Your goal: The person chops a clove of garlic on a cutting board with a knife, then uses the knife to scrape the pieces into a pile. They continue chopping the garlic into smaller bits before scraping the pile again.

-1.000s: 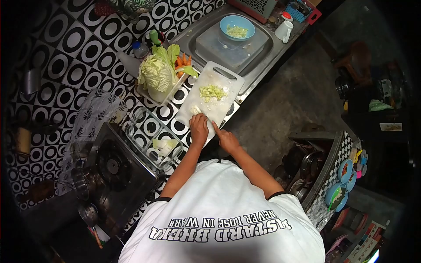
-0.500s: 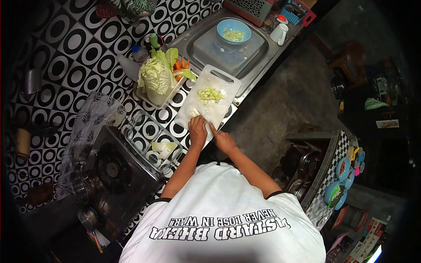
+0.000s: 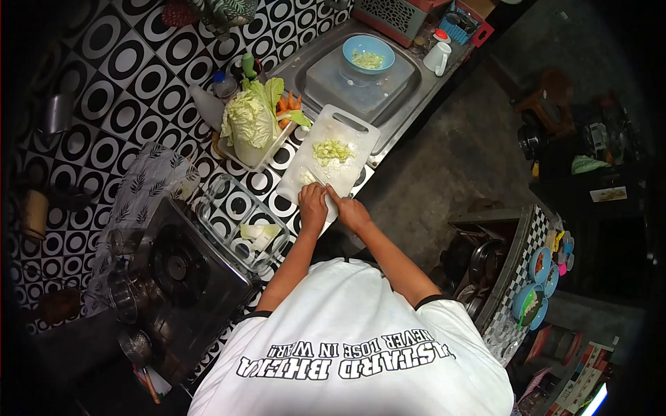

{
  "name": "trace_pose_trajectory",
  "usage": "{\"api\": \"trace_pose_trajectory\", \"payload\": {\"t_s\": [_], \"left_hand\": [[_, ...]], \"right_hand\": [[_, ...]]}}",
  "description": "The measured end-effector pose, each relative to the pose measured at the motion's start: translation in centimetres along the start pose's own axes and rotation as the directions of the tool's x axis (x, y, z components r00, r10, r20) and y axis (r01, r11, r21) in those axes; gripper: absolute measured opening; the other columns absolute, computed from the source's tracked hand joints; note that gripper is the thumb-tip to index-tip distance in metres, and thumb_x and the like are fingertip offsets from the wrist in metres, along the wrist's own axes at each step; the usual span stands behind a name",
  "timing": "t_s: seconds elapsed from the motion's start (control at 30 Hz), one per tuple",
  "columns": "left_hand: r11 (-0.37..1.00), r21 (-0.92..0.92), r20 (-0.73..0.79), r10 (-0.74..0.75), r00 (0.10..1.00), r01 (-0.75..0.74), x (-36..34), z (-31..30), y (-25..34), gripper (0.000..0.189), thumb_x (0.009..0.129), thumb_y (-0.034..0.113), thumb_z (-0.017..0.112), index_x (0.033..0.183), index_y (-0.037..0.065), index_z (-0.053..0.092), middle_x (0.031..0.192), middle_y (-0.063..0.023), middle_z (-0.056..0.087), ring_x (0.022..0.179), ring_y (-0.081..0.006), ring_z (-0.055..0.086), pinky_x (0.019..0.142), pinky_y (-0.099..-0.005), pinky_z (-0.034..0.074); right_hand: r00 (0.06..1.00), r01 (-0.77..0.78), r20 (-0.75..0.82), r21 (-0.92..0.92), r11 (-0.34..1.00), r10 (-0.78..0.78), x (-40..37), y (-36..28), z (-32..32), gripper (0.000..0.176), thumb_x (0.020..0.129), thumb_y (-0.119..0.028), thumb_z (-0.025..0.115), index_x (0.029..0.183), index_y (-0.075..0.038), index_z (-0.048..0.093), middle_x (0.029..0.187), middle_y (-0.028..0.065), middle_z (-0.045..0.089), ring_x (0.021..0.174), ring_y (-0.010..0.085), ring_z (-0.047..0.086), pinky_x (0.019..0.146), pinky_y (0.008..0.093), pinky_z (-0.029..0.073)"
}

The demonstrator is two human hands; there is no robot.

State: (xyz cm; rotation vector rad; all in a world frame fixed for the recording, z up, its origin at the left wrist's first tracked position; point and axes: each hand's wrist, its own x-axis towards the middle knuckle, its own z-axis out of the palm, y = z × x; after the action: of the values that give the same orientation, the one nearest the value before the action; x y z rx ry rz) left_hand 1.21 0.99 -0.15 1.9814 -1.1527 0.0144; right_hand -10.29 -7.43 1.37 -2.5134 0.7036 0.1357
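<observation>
On the white cutting board (image 3: pixel 350 133), my left hand (image 3: pixel 313 203) curls its fingers down over a pale piece of cabbage (image 3: pixel 307 178) at the near end. My right hand (image 3: pixel 352 212) is closed close beside it, index finger stretched forward along a knife that is mostly hidden by the hands. Farther up the board lies a small heap of chopped cabbage (image 3: pixel 331 150). Left of the board, a plastic container (image 3: pixel 264 163) carries a large head of napa cabbage (image 3: pixel 246 125) and several carrots (image 3: pixel 288 109).
A blue bowl (image 3: pixel 386 64) of chopped pieces rests on an upturned tray (image 3: pixel 333 87) over the sink (image 3: pixel 409 97). A glass dish (image 3: pixel 216 220) holds cut cabbage. The stove (image 3: pixel 215 277) stands at left. A white jug (image 3: pixel 438 58) is beyond the sink, blue bowls (image 3: pixel 540 261) at right.
My right hand has shifted slightly up and left, nearer my left hand, which stays over the cabbage piece. The chopped heap looks unchanged.
</observation>
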Motion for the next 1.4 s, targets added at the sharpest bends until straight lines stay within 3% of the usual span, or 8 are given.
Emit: {"api": "trace_pose_trajectory", "payload": {"t_s": [0.4, 0.5, 0.77, 1.07, 1.4], "left_hand": [[1.0, -0.002, -0.002, 0.028, 1.0, -0.028, 0.0, -0.2, 0.0, 0.006, 0.082, 0.003, 0.061, 0.088, 0.003, 0.059, 0.096, -0.01, 0.059, 0.094, -0.0311, 0.054, 0.084, -0.0424, 0.042], [0.999, -0.006, -0.007, 0.051, 0.999, -0.051, 0.0, -0.1, 0.0, 0.007, 0.082, 0.002, 0.061, 0.089, 0.002, 0.059, 0.097, -0.0105, 0.059, 0.094, -0.0316, 0.053, 0.084, -0.0426, 0.042], [0.998, -0.009, 0.023, 0.06, 0.998, -0.06, -0.1, -0.4, -0.2, 0.008, 0.081, 0.0, 0.062, 0.088, 0.001, 0.057, 0.097, -0.0134, 0.058, 0.094, -0.0345, 0.053, 0.084, -0.0436, 0.042], [0.997, 0.019, 0.018, 0.071, 0.997, -0.072, -0.2, -0.2, -0.1, 0.009, 0.082, 0.0, 0.062, 0.09, 0.0, 0.057, 0.097, -0.0139, 0.058, 0.094, -0.0347, 0.053, 0.085, -0.044, 0.041], [0.997, 0.012, 0.009, 0.071, 0.997, -0.071, -0.1, 0.0, -0.4, 0.01, 0.084, 0.002, 0.062, 0.091, 0.0, 0.056, 0.097, -0.0137, 0.058, 0.095, -0.0348, 0.053, 0.086, -0.0441, 0.041]], "right_hand": [[0.998, -0.064, -0.011, 0.025, 0.998, 0.064, 0.7, -0.4, -2.1, 0.079, 0.08, 0.001, 0.051, 0.152, -0.024, 0.03, 0.086, 0.0216, 0.065, 0.081, 0.0401, 0.065, 0.076, 0.0478, 0.051], [0.993, -0.115, -0.025, 0.083, 0.99, 0.117, 0.3, -1.0, -2.3, 0.073, 0.082, -0.001, 0.051, 0.15, -0.021, 0.034, 0.088, 0.0225, 0.065, 0.082, 0.0408, 0.064, 0.076, 0.0482, 0.051], [0.989, -0.048, -0.131, 0.188, 0.981, 0.074, -3.7, -1.5, -2.3, 0.059, 0.087, -0.005, 0.05, 0.144, -0.013, 0.042, 0.088, 0.0232, 0.063, 0.08, 0.0413, 0.063, 0.075, 0.0497, 0.05], [0.988, -0.097, -0.104, 0.166, 0.981, 0.115, -4.7, -0.5, -1.9, 0.058, 0.088, -0.005, 0.05, 0.144, -0.019, 0.043, 0.088, 0.0197, 0.06, 0.08, 0.0401, 0.062, 0.074, 0.0481, 0.05], [0.988, -0.073, -0.124, 0.136, 0.988, 0.09, -2.0, 1.1, -4.2, 0.054, 0.088, -0.006, 0.049, 0.141, -0.014, 0.047, 0.093, 0.0224, 0.063, 0.085, 0.0397, 0.063, 0.077, 0.0471, 0.05]]}}
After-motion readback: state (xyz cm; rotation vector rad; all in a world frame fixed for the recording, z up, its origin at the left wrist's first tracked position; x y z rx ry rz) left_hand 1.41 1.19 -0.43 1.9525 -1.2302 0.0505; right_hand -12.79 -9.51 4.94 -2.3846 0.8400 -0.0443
